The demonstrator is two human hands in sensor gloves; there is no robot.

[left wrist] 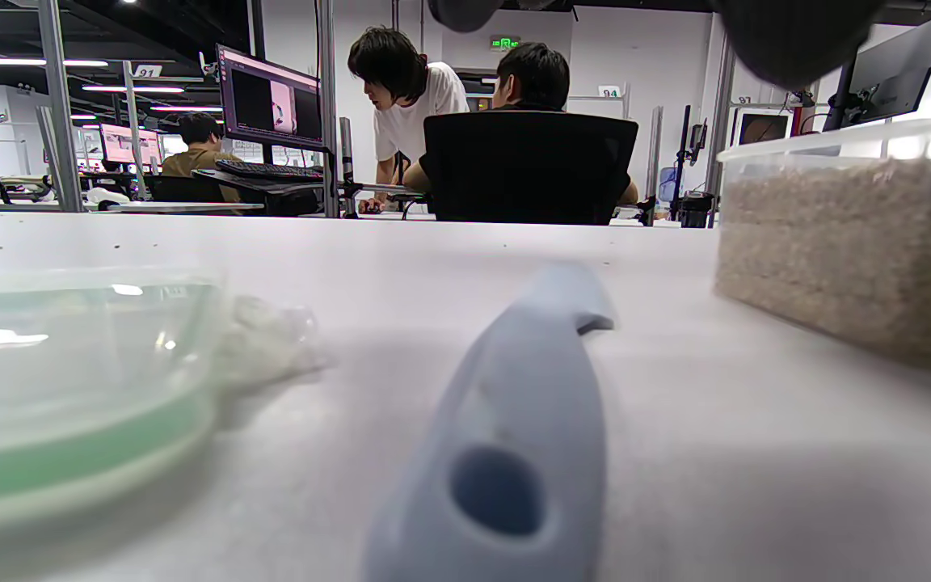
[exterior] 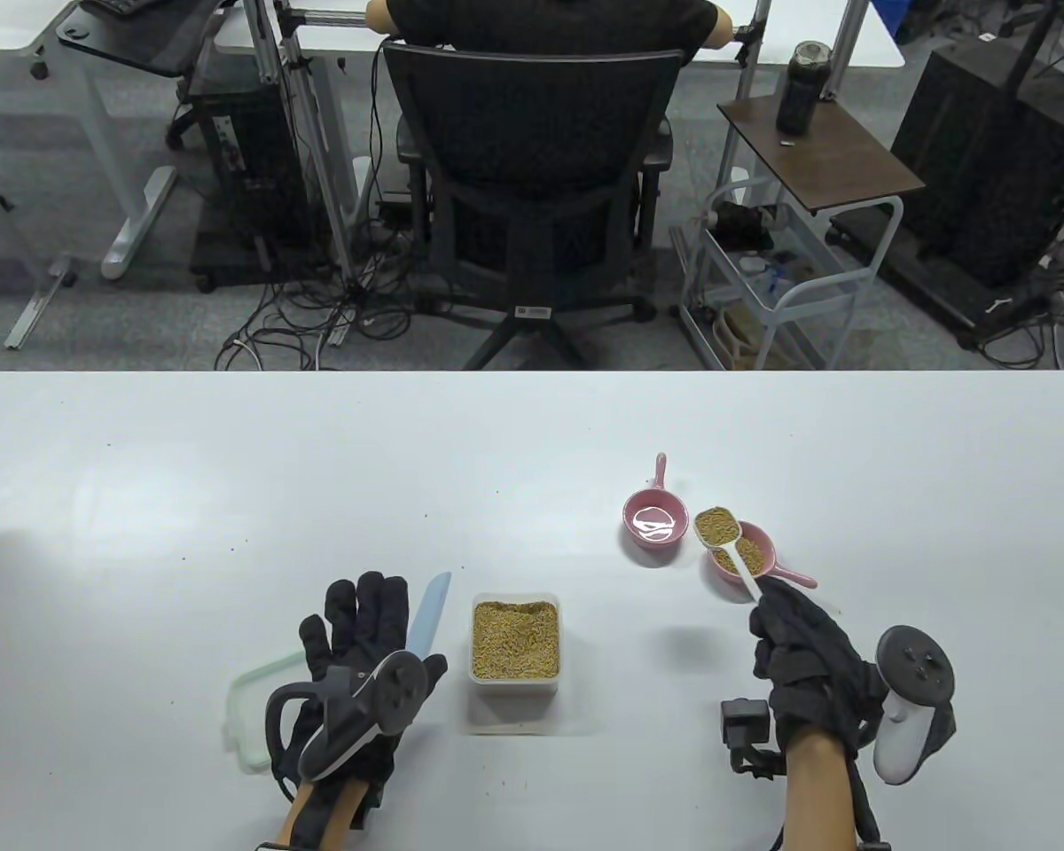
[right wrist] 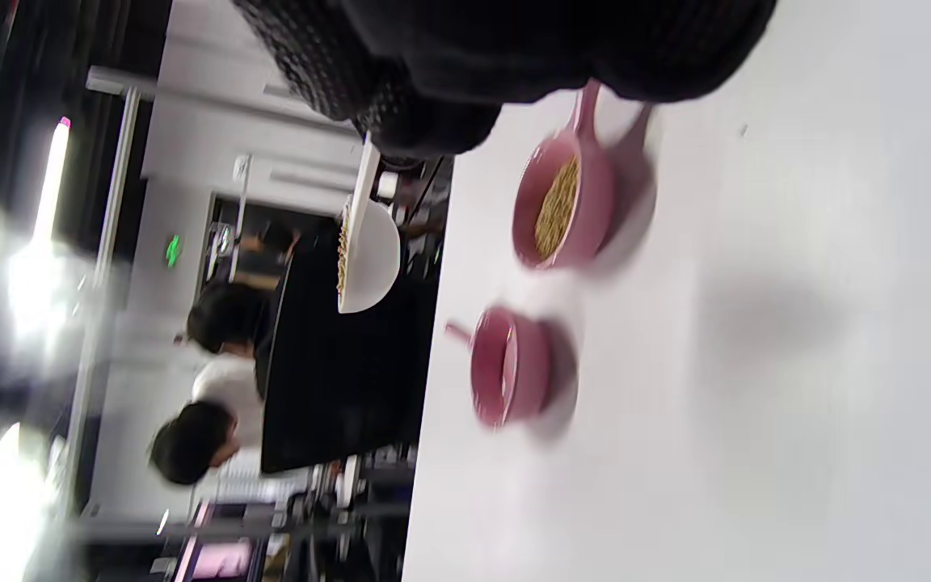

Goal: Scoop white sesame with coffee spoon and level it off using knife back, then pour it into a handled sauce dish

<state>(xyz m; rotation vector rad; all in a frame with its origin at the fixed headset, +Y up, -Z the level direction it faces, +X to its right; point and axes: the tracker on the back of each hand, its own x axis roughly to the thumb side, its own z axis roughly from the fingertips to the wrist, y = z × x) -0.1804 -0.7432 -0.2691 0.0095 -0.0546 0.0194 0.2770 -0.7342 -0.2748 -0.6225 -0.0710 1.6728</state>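
My right hand (exterior: pixel 785 634) grips the handle of a white coffee spoon (exterior: pixel 716 526). Its bowl is level and full of sesame, and it hangs over the left rim of a pink handled sauce dish (exterior: pixel 754 554) that holds some sesame. A second pink dish (exterior: pixel 653 519) stands just left of it with no sesame inside. The right wrist view shows the spoon (right wrist: pixel 368 250) above both dishes (right wrist: pixel 566 202) (right wrist: pixel 506 364). My left hand (exterior: pixel 363 638) lies flat, fingers straight, beside the pale blue knife (exterior: pixel 430 612). The knife's handle (left wrist: pixel 506 436) rests on the table.
A clear tub of sesame (exterior: pixel 514 638) stands between my hands, close to the knife, and is also in the left wrist view (left wrist: pixel 853 242). Its green-rimmed lid (exterior: pixel 248 709) lies left of my left hand. Beyond the white table (exterior: pixel 230 496) stand an office chair and a cart.
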